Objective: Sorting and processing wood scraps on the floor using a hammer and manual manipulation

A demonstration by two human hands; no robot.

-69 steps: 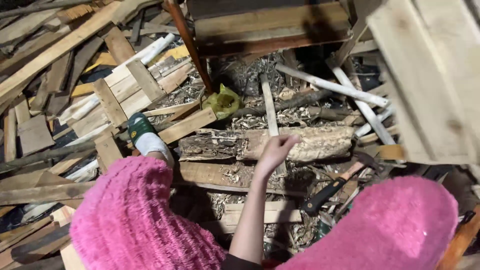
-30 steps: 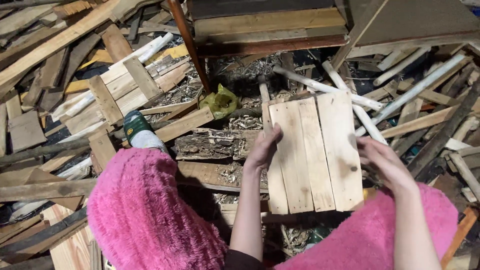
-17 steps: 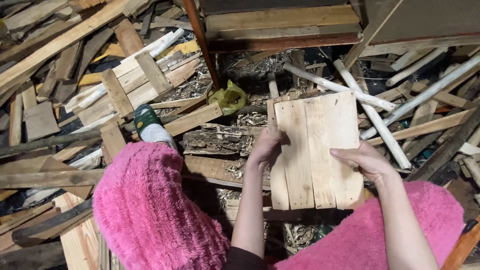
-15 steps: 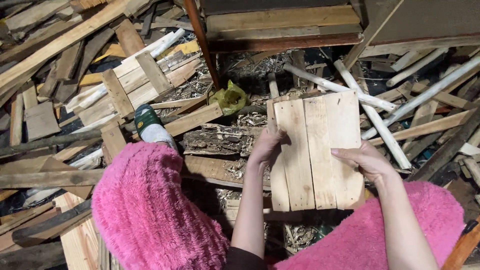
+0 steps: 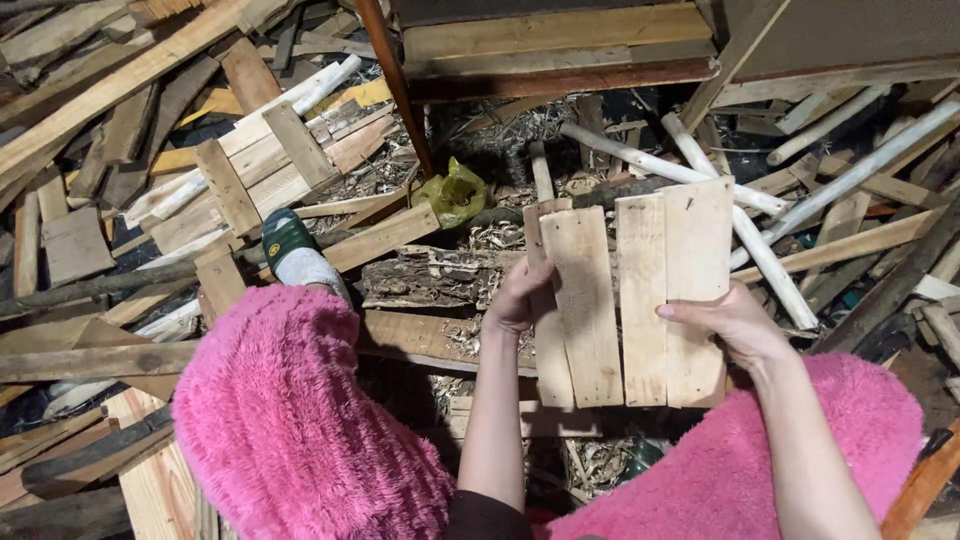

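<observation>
I hold a small panel of pale wooden slats (image 5: 630, 300) upright in front of me, several narrow boards joined side by side. My left hand (image 5: 520, 295) grips its left edge, fingers wrapped behind the leftmost slat. My right hand (image 5: 735, 320) clasps the right edge, thumb across the front. Below the panel lies a rough bark-covered log (image 5: 430, 280). My knees in fluffy pink trousers (image 5: 290, 410) fill the foreground, and one foot in a green slipper (image 5: 287, 240) rests on the wood pile.
Scrap planks, pallet pieces (image 5: 240, 170) and white poles (image 5: 690, 150) lie heaped all around. A yellow-green plastic bag (image 5: 455, 190) sits among shavings. A reddish slanted bar (image 5: 395, 80) and a wooden bench or frame (image 5: 560, 40) stand at the back. An orange handle (image 5: 920, 490) shows bottom right.
My left hand left the log and joined the right on the slat panel, which came into view and was drawn nearer. In the last half second it has shifted only a little.
</observation>
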